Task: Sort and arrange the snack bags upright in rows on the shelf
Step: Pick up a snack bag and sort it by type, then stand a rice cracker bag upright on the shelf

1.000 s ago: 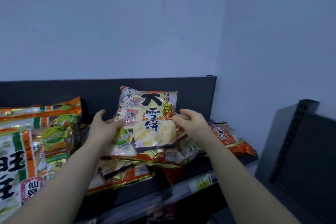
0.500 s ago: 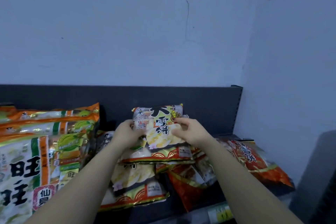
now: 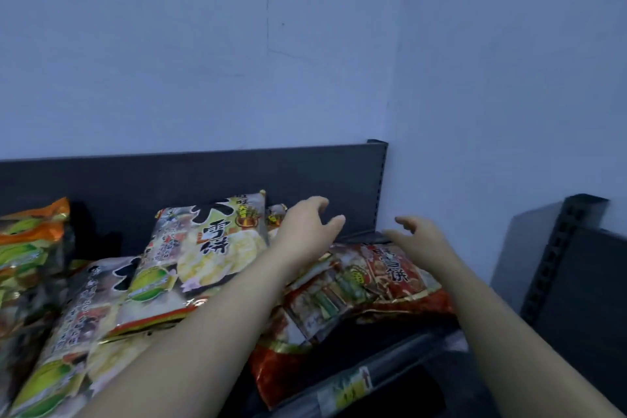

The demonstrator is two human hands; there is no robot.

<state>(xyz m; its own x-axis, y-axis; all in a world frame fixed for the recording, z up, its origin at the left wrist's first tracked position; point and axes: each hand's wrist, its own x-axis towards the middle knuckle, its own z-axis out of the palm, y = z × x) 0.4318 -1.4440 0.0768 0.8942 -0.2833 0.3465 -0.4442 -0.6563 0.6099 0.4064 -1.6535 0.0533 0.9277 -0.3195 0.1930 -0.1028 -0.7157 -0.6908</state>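
A pale snack bag with black characters leans back against the dark shelf panel, resting on another bag of the same kind. My left hand hovers just right of its top corner, fingers spread, holding nothing. My right hand is open above a red snack bag that lies flat on the shelf's right side. A second red bag lies flat in front of it, partly under my left forearm.
Orange and green bags are stacked at the left. The wall corner closes the shelf's right end. A price label sits on the shelf's front rail. Another dark shelf unit stands to the right.
Both hands have let go of the pale bag, which now leans against the back panel. They have moved right, over the red bags. The view has shifted closer.
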